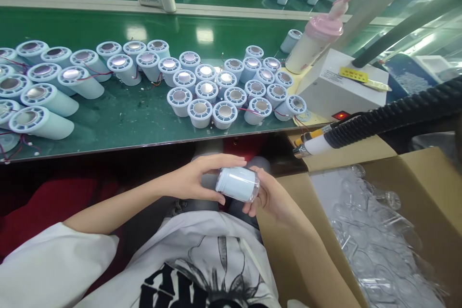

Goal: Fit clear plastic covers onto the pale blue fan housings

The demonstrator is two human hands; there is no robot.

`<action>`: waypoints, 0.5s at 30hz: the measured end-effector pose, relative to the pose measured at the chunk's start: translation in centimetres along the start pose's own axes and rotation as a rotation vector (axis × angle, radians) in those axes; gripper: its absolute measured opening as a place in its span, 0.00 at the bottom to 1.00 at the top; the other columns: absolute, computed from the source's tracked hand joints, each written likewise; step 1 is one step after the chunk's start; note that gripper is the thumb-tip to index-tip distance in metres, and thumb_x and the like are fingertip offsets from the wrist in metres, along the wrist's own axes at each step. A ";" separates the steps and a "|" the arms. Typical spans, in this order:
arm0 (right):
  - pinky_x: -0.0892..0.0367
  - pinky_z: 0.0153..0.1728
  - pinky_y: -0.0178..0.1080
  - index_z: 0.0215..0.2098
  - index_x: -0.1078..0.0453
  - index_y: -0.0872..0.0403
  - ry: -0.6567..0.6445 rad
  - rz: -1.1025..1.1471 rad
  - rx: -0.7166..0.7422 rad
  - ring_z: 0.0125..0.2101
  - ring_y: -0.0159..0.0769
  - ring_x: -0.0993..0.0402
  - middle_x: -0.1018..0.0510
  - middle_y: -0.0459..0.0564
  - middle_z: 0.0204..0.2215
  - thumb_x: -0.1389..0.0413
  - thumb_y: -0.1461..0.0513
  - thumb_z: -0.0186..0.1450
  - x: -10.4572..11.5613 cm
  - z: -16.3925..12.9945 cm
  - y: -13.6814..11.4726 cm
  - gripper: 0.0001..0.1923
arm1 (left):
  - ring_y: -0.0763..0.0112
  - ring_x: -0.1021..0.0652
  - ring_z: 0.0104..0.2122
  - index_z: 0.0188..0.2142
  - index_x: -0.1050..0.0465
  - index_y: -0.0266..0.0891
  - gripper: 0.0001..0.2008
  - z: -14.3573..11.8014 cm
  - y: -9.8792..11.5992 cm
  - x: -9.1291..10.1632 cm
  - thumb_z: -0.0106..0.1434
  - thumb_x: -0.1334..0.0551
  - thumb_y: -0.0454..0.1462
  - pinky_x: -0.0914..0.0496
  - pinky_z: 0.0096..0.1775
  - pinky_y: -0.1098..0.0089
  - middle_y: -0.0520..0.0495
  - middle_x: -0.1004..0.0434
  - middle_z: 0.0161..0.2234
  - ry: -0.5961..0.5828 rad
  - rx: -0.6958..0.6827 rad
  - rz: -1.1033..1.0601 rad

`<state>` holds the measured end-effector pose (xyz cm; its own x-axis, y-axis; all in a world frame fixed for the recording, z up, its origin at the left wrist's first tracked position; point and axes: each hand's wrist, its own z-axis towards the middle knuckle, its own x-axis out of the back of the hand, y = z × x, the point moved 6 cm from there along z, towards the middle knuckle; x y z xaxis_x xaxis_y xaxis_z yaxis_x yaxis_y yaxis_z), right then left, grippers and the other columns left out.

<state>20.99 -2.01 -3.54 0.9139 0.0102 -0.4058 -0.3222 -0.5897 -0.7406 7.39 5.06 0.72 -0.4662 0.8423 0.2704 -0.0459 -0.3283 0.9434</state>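
Head view: a pale blue cylinder (237,184) is held on its side in the lap, below the edge of the green table (119,120), between both hands. A clear cap appears to be seated on its right end; whether it is fully home cannot be told. The left hand (197,177) is wrapped over the left end, fingers across the top and thumb beneath. The right hand (271,196) is cupped under and around the capped end, so both hands are closed on the one piece. For the fit to be done well, the body would best be kept steady by the left hand while the cap is pressed on squarely and evenly, without tilt.

The cylinder is matt, smooth and light blue, with a ridged shoulder near the left end. On the table many like cylinders (216,91) are stood and laid in clusters, metal discs showing in their tops, thin red wires trailing. A cardboard box (429,187) of clear parts (375,240) is placed at the right, just beside the right hand. A pink-topped bottle (314,41) is stood further off.
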 end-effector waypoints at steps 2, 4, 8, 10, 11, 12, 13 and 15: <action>0.34 0.13 0.27 0.37 0.37 0.54 -0.016 0.025 -0.059 0.15 0.31 0.27 0.24 0.46 0.18 0.48 0.40 0.59 -0.3 0.0 0.1 0.26 | 0.55 0.35 0.60 0.61 0.39 0.46 0.38 0.0 0.0 0.0 0.52 0.29 0.36 0.38 0.59 0.57 0.39 0.37 0.61 0.011 -0.023 -0.003; 0.37 0.11 0.26 0.34 0.35 0.55 -0.038 0.042 -0.132 0.14 0.30 0.29 0.24 0.49 0.18 0.55 0.40 0.63 -0.5 0.1 0.5 0.27 | 0.55 0.35 0.60 0.60 0.38 0.47 0.37 0.0 0.0 0.0 0.52 0.29 0.35 0.35 0.57 0.59 0.39 0.37 0.61 0.019 -0.025 -0.032; 0.41 0.09 0.26 0.35 0.31 0.58 -0.087 0.013 -0.200 0.12 0.28 0.32 0.26 0.50 0.18 0.64 0.39 0.65 -0.4 0.2 1.3 0.35 | 0.55 0.32 0.57 0.59 0.36 0.44 0.35 -0.2 -0.2 -0.3 0.52 0.30 0.34 0.29 0.50 0.65 0.38 0.34 0.58 0.036 0.077 -0.127; 0.40 0.10 0.27 0.40 0.32 0.57 -0.076 -0.075 -0.081 0.14 0.30 0.31 0.26 0.49 0.20 0.62 0.35 0.62 0.0 0.3 1.2 0.37 | 0.57 0.28 0.53 0.58 0.35 0.42 0.33 -0.3 -0.4 -0.4 0.53 0.30 0.35 0.27 0.48 0.65 0.37 0.32 0.55 0.067 0.168 -0.201; 0.36 0.12 0.29 0.44 0.34 0.56 -0.041 -0.145 0.045 0.17 0.33 0.27 0.24 0.51 0.24 0.59 0.33 0.60 0.4 0.3 0.7 0.38 | 0.59 0.26 0.50 0.58 0.36 0.41 0.33 -0.3 -0.6 -0.5 0.53 0.31 0.35 0.27 0.47 0.65 0.38 0.31 0.53 0.084 0.215 -0.252; 0.30 0.17 0.32 0.49 0.36 0.54 0.007 -0.238 0.205 0.25 0.37 0.23 0.22 0.55 0.33 0.54 0.33 0.58 0.7 0.1 0.0 0.39 | 0.60 0.25 0.49 0.58 0.36 0.42 0.33 -0.4 -0.7 -0.5 0.54 0.31 0.36 0.27 0.47 0.64 0.38 0.30 0.53 0.096 0.258 -0.308; 0.25 0.25 0.38 0.54 0.40 0.51 0.062 -0.354 0.382 0.35 0.42 0.22 0.24 0.58 0.44 0.48 0.35 0.56 0.9 -0.3 -0.9 0.39 | 0.60 0.24 0.48 0.58 0.37 0.43 0.32 -0.5 -0.8 -0.7 0.54 0.31 0.36 0.27 0.46 0.64 0.39 0.30 0.52 0.101 0.293 -0.365; 0.28 0.47 0.49 0.59 0.44 0.45 0.127 -0.623 0.709 0.54 0.49 0.33 0.37 0.57 0.60 0.38 0.45 0.56 0.6 -1.7 -2.3 0.37 | 0.62 0.24 0.46 0.59 0.38 0.44 0.32 -0.6 -0.9 -0.9 0.55 0.32 0.36 0.27 0.46 0.64 0.40 0.29 0.51 0.094 0.331 -0.457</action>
<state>22.67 -2.04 -1.12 0.9784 0.0447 0.2016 0.1951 0.1195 -0.9735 7.29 4.35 -0.47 -0.5409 0.8209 -0.1833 0.0107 0.2246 0.9744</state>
